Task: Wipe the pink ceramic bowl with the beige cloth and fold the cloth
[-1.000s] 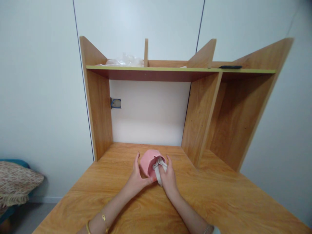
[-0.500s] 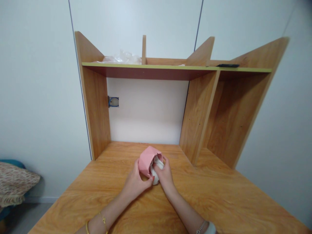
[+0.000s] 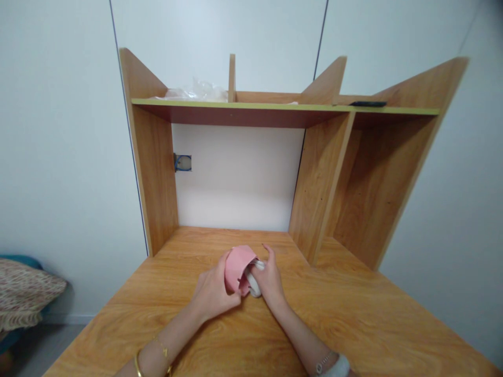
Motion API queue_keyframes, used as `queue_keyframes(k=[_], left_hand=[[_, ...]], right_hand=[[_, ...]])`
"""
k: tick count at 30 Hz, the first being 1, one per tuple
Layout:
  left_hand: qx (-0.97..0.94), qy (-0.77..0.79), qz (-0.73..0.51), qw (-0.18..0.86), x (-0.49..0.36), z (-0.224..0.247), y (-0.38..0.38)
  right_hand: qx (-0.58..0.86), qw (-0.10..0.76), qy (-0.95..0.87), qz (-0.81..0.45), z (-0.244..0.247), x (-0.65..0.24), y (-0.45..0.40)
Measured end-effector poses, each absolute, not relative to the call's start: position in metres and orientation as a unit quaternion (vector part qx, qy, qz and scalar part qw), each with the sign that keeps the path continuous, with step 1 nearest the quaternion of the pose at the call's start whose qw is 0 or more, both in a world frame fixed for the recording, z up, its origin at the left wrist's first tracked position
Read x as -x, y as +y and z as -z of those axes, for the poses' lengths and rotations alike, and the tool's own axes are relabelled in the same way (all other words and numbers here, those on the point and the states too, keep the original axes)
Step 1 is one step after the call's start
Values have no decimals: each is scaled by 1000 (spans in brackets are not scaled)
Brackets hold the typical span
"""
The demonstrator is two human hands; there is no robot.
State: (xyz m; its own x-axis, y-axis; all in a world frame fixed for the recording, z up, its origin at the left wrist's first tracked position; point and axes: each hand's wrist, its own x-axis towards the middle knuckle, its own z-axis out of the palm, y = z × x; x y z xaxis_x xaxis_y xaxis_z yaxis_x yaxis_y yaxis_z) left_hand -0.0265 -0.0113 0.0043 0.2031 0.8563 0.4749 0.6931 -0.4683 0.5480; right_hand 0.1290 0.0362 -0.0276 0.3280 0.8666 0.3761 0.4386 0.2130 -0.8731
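A pink faceted container (image 3: pixel 239 262) is tilted above the wooden desk, its opening facing right and toward me. My left hand (image 3: pixel 215 293) is wrapped round its left side, thumb at the lower rim. At the opening, my right hand (image 3: pixel 270 277) holds a white cloth-like item (image 3: pixel 253 283), part of which is inside the container. One finger of that hand points up and away from the item; the other fingertips are hidden in the white material.
The wooden desk (image 3: pixel 338 319) carries a shelf unit (image 3: pixel 243 107) at its back. On the upper shelf lie a clear plastic bag (image 3: pixel 198 91) and a dark flat object (image 3: pixel 368 104). A patterned cushion (image 3: pixel 27 290) is at the far left.
The pink container has turned and tipped slightly lower. My left hand has shifted a little left round it, and a finger of my right hand has lifted off the rim.
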Motion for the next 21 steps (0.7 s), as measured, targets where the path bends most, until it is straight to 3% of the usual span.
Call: queue_keyframes(k=[9,16,21], left_hand=[[-802,467,-363,79,36,-7,-9],[-756,495,-406,133,37,-5,-6],[-719,506,-438,185,35,1,2]], right_hand=[[603,476,-614,-180,24,-132,31],[522,541,-611,-248,32,-128,35],[529,563,-593,-227,33,-129,33]])
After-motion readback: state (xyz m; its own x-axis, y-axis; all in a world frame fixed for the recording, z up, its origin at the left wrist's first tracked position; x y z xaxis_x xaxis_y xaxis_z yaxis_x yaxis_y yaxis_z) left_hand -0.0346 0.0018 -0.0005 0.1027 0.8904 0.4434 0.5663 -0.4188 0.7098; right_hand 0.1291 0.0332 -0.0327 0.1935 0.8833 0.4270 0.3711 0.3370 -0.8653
